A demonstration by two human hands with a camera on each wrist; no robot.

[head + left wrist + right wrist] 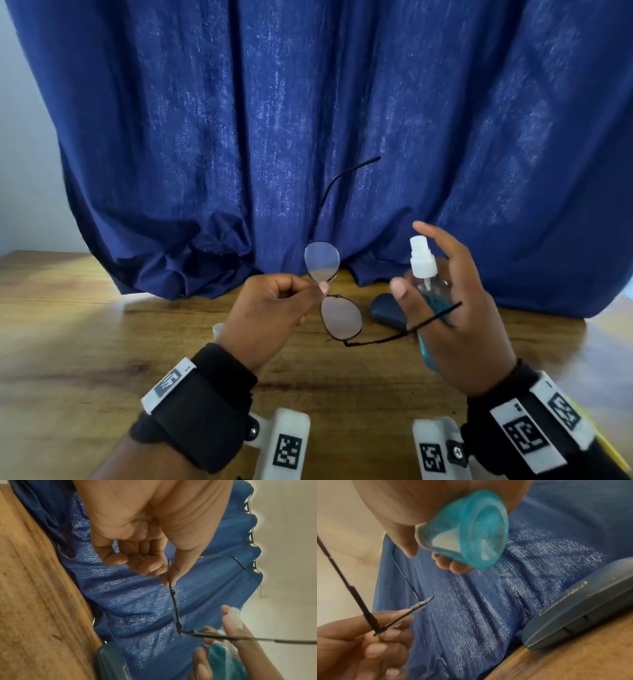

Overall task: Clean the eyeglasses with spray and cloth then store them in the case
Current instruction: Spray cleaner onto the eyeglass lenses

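Note:
Thin black-framed eyeglasses (341,318) are held up over the table with both temples unfolded. My left hand (318,287) pinches them at the bridge between thumb and forefinger. In the left wrist view the same pinch (169,578) sits on the frame (175,605). My right hand (430,287) grips a clear spray bottle (423,262) of blue liquid with a white nozzle, just right of the glasses. The index finger is raised above the nozzle. The bottle's base (471,530) fills the right wrist view. A dark blue case (385,311) lies shut on the table behind the hands.
The wooden table (85,325) runs under both hands. A blue curtain (308,137) hangs right behind it and bunches on the far edge. A small white cap (216,329) sits behind my left wrist. Something yellow (611,448) shows at the lower right edge.

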